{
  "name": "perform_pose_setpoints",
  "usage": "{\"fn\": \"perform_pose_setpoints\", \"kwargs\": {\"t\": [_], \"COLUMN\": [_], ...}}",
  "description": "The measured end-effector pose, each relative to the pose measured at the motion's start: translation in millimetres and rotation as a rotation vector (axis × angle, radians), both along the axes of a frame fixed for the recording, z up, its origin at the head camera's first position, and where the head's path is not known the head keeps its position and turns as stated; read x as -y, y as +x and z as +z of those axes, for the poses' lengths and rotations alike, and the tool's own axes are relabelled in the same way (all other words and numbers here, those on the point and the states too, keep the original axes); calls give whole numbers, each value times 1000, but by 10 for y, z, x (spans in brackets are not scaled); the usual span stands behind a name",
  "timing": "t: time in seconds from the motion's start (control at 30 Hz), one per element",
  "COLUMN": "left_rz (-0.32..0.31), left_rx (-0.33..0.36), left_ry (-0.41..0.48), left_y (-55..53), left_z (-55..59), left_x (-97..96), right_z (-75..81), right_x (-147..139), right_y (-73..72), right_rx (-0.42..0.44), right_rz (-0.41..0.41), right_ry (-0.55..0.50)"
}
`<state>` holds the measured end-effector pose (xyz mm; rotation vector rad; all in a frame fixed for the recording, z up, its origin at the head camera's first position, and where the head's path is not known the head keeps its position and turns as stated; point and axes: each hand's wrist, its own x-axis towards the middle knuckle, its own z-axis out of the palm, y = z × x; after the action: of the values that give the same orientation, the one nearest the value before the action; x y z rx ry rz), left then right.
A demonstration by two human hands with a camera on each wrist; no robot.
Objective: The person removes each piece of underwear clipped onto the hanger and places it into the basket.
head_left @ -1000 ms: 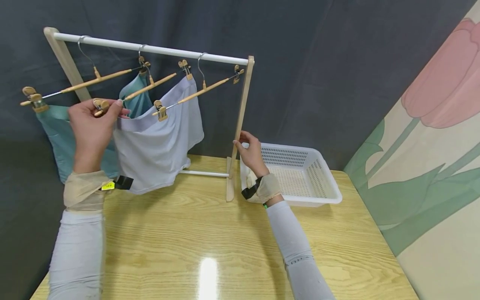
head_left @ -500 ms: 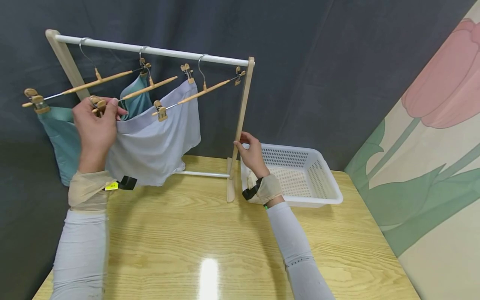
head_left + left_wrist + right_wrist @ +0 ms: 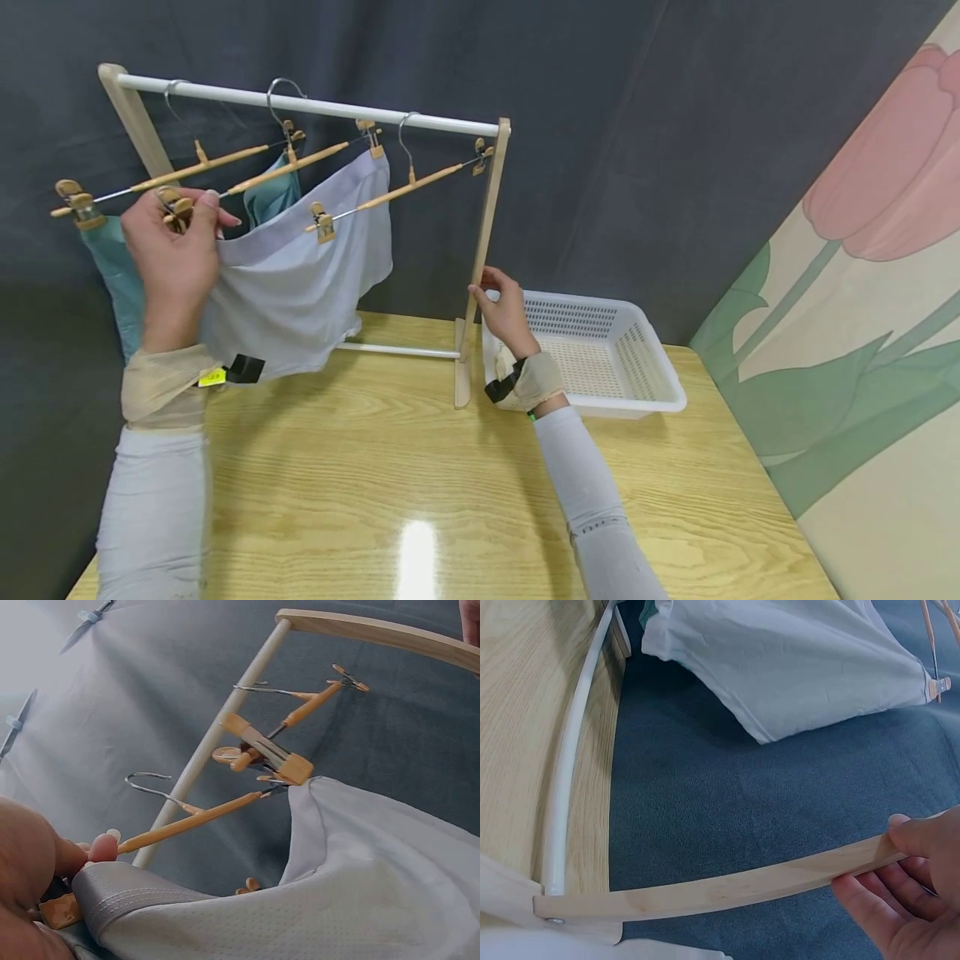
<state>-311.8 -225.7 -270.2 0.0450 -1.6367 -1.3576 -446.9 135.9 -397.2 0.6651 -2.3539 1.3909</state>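
Observation:
My left hand [image 3: 174, 271] grips the near clip end of the middle trouser hanger [image 3: 288, 169]. Pale lavender-grey shorts [image 3: 292, 292] hang from that hanger, the far waistband corner held by its far clip [image 3: 370, 137]. The hanger's metal hook [image 3: 148, 777] stands raised above the rack's white bar [image 3: 202, 754] in the left wrist view. Lower on the rack's right side, my right hand [image 3: 506, 312] pinches the wooden upright [image 3: 727, 891] between thumb and fingers. Teal shorts [image 3: 123, 275], partly hidden by my left hand, hang on the leftmost hanger [image 3: 202, 167].
A bare clip hanger [image 3: 408, 185] hangs at the right of the bar. Behind my right hand, a white perforated basket [image 3: 637, 358] stands on the wooden table [image 3: 360, 483]. Dark cloth [image 3: 637, 150] covers the back, with a tulip-patterned hanging [image 3: 862, 275] at the right.
The middle hanger's hook has risen from the bar, and its near end has shifted slightly left with my left hand and the shorts. My right hand stays on the upright.

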Motion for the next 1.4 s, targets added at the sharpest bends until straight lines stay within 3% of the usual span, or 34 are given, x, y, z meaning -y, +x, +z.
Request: {"fn": "perform_pose_setpoints", "kwargs": {"t": [0.23, 0.4, 0.6, 0.77, 1.0, 1.13, 1.4], "left_rz": [5, -5, -2, -14, -125, -217, -390], "left_rx": [25, 43, 124, 210, 326, 319, 302], "left_ry": [25, 31, 65, 70, 106, 149, -9], "left_y": [165, 248, 318, 344, 313, 297, 330], "left_z": [-13, -105, -290, -519, -899, -1080, -1294], "left_x": [19, 61, 122, 173, 193, 200, 212], "right_z": [-6, -14, -1, 5, 10, 8, -17], "right_x": [1, 5, 0, -9, -25, -21, -29], "right_y": [-10, -18, -17, -15, -11, -12, 2], "right_rx": [-13, -2, 4, 17, 15, 5, -1], "right_rz": [-3, -9, -7, -5, 6, 19, 14], "right_ry": [1, 1, 0, 14, 30, 37, 44]}}
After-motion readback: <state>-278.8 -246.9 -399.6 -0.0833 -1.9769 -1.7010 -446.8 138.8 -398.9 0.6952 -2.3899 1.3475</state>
